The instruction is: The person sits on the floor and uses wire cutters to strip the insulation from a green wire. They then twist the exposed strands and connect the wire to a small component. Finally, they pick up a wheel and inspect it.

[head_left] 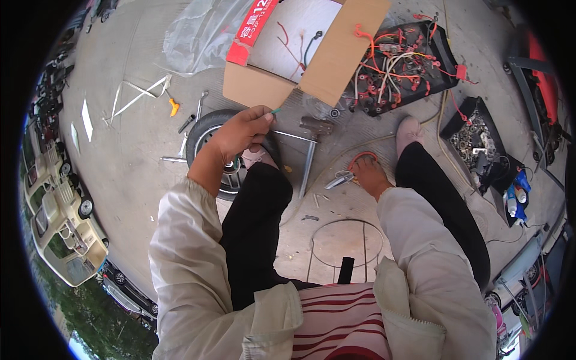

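Observation:
My left hand pinches a small green piece, perhaps wire, over the wheel and my left shoe. The wheel lies on the concrete beside a metal L-bar. Lower and to the right, my right hand is closed on the orange handles of scissors resting on the ground. Above my hands an open cardboard box holds a white block with red and dark wires.
A black tray of tangled wires and red clips sits at the upper right, above a tray of metal parts and blue-white tubes. Plastic sheeting, white straps and tools lie at the upper left. Parked vehicles line the left edge.

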Demonstrator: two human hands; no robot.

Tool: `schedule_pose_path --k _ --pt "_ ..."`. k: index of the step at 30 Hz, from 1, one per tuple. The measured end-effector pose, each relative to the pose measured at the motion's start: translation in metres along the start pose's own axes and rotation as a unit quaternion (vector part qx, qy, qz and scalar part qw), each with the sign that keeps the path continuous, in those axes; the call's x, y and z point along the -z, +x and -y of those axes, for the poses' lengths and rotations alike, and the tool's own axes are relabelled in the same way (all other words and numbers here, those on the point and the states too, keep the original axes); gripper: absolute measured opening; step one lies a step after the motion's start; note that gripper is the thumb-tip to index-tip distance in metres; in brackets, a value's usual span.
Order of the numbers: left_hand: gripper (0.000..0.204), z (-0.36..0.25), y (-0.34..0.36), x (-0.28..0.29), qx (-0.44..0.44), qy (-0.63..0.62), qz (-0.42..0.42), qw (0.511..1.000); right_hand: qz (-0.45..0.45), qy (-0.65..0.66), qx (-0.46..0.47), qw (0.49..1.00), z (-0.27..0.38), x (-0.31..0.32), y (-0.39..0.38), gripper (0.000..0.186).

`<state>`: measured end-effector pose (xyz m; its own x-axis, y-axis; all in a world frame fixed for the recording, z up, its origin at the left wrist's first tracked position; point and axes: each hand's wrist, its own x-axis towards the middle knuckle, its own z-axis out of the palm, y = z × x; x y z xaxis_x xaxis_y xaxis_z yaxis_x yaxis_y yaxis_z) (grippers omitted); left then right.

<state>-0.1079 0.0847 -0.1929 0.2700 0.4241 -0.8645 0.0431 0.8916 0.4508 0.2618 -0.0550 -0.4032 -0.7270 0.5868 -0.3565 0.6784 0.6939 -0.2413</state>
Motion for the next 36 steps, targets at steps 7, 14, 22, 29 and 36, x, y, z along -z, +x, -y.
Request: schedule_pose_path --k 7,14,22,29,36 --pt "0.018 -0.014 -0.037 -0.034 -0.175 -0.290 -0.104 0.935 0.021 -0.059 0.010 0.998 -0.006 -0.004 0.009 0.022" --pt "0.018 -0.056 -0.153 -0.080 -0.338 -0.294 -0.047 0.893 0.102 0.129 -0.039 0.986 0.004 0.132 0.011 0.030" --pt "0.025 -0.048 -0.212 -0.200 -0.515 -0.103 -0.114 0.843 -0.200 0.768 -0.088 0.602 0.037 0.411 -0.011 0.025" --pt "0.022 -0.036 -0.207 -0.237 -0.528 0.019 -0.106 0.843 -0.172 0.840 0.044 0.513 0.057 0.455 -0.053 0.020" --pt "0.017 -0.056 -0.184 -0.208 -0.508 0.055 -0.184 0.839 -0.159 0.829 0.029 0.535 0.042 0.471 -0.018 0.016"
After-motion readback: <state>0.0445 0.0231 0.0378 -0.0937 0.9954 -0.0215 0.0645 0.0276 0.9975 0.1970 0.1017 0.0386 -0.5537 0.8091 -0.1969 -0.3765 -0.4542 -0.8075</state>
